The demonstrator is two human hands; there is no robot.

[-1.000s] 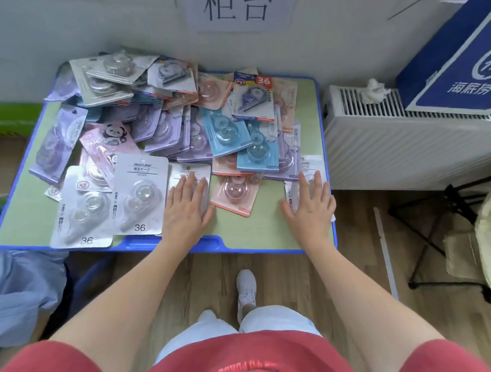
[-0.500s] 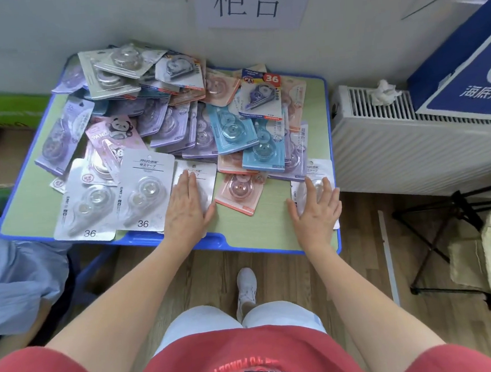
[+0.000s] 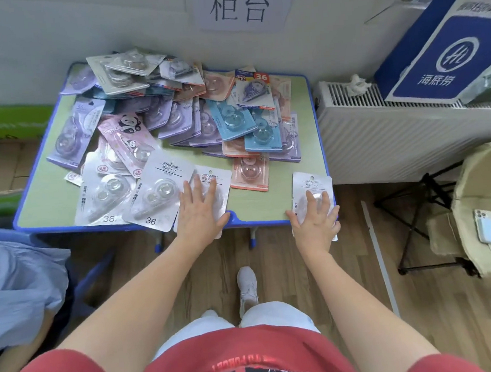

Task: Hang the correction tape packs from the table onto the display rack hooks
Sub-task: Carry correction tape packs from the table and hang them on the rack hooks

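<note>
Change since a second ago: both packs have been dragged toward the person.
- The left grip (image 3: 201,215) lies flat, fingers straight, pressing on the left white pack (image 3: 217,176). That pack's near end now hangs past the blue rim of the worktop (image 3: 255,221).
- The right grip (image 3: 316,221), fingers spread and pressed down over the blister, has the right white pack (image 3: 310,181) at the right near corner, also overhanging.
- Neither grip has closed round anything, and no fingers show under a card.

Reading: this looks like a slide to the edge so each card offers a lip to pinch. Lifting seems next; hanging has not begun. The remaining packs sit in a heap (image 3: 175,118) across the middle and back of the worktop. The display rack is not in view.

Room:
- A bare strip of worktop lies between the two grips, with open floor below the rim.
- The "36" pack (image 3: 152,198) lies just beside the left grip and may be nudged along.
- The radiator (image 3: 381,147) stands close to the right corner.
- An overhanging card could tip off if released.
</note>
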